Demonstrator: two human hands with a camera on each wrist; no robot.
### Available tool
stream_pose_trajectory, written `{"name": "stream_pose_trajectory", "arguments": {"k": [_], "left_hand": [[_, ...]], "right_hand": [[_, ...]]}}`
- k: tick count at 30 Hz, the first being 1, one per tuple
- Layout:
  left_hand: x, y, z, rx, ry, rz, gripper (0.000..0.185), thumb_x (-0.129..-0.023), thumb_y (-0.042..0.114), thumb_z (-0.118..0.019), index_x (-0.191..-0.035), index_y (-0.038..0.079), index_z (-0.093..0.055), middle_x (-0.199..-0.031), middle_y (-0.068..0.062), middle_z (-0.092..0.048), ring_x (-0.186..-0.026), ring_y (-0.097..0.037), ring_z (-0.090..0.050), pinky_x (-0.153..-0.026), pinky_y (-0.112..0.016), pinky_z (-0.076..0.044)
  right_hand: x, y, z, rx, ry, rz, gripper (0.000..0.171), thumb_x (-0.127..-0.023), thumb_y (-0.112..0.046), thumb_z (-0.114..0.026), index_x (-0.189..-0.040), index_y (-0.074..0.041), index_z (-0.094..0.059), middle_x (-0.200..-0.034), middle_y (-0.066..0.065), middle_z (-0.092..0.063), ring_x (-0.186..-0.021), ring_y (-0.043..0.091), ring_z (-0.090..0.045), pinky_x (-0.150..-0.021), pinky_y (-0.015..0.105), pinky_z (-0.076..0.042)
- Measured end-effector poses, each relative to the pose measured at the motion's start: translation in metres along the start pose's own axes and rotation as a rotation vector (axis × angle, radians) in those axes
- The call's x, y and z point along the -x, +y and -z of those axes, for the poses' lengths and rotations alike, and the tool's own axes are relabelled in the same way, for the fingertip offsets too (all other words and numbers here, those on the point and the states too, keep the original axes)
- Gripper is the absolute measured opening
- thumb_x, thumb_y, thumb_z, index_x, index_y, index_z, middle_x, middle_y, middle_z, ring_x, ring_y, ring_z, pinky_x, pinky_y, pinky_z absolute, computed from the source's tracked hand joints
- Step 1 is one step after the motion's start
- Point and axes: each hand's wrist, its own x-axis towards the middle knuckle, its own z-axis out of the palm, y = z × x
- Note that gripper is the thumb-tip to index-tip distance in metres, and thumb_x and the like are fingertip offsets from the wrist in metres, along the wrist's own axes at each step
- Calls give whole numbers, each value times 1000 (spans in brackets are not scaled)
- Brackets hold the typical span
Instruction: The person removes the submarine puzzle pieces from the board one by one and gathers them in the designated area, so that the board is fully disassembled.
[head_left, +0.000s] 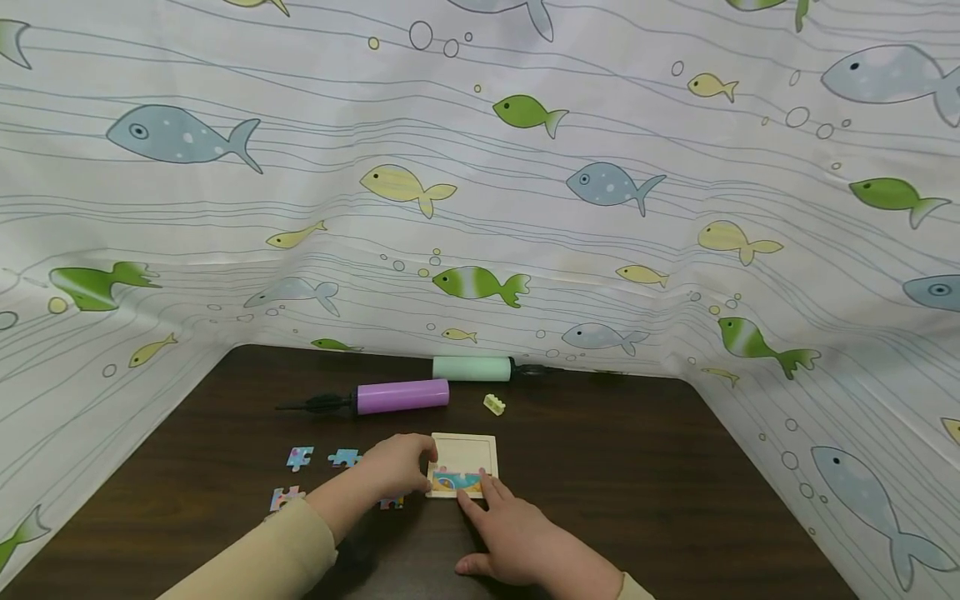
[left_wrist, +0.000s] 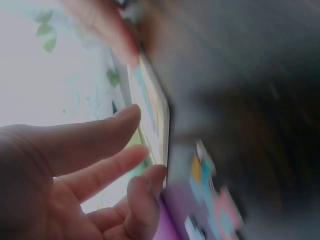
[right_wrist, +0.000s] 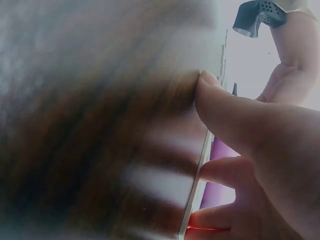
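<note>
A square wooden puzzle tray (head_left: 465,452) lies on the dark table, with joined blue and orange jigsaw pieces (head_left: 459,481) along its near side. My left hand (head_left: 395,467) is at the tray's left edge, its thumb near the front corner and the fingers farther back. In the left wrist view, a gap shows between that thumb and the loosely bent fingers (left_wrist: 110,170). My right hand (head_left: 513,533) reaches in from the front right, with extended fingertips over the joined pieces and the tray's near rim. Its thumb is spread out to the left on the table.
Loose jigsaw pieces (head_left: 299,457) lie left of the tray, some partly hidden by the left arm. Behind it are a purple hand pump (head_left: 402,397), a mint green pump (head_left: 471,368) and a small pale yellow block (head_left: 494,404). A fish-patterned curtain (head_left: 480,250) surrounds the table.
</note>
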Motion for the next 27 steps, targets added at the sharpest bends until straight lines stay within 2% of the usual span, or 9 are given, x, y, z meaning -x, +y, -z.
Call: {"name": "stream_pose_trajectory", "arguments": {"k": [3, 8, 17, 27], "left_hand": [[-7, 6, -6, -69, -17, 3, 33, -74, 16, -86, -97, 13, -64, -85, 0, -61, -69, -18, -53, -63, -42, -47], [-15, 7, -14, -117, -29, 1, 33, -72, 15, -87, -87, 13, -58, -76, 3, -55, -68, -18, -49, -64, -41, -43], [-16, 7, -14, -82, -46, 11, 34, -72, 15, -87, -86, 12, -57, -77, 1, -54, -68, -20, -49, -65, -41, -43], [-17, 7, -14, -72, -27, -4, 36, -71, 13, -88, -85, 14, -55, -76, 2, -54, -66, -19, -49, -62, -39, -41]], "right_hand": [[0, 0, -1, 3, 10, 4, 86, -84, -72, -54, -153, -25, -36, -159, 17, -23, -144, 30, -27, -93, 45, -48], [0, 1, -2, -7, 11, 6, 86, -84, -72, -54, -154, -24, -35, -159, 17, -23, -144, 30, -26, -95, 46, -47], [-3, 1, -2, -6, -8, -4, 89, -84, -73, -54, -154, -22, -35, -159, 16, -23, -144, 30, -26, -96, 46, -46], [-4, 2, 1, -27, -7, -12, 89, -82, -72, -57, -153, -23, -37, -159, 15, -25, -143, 29, -29, -95, 46, -47]]}}
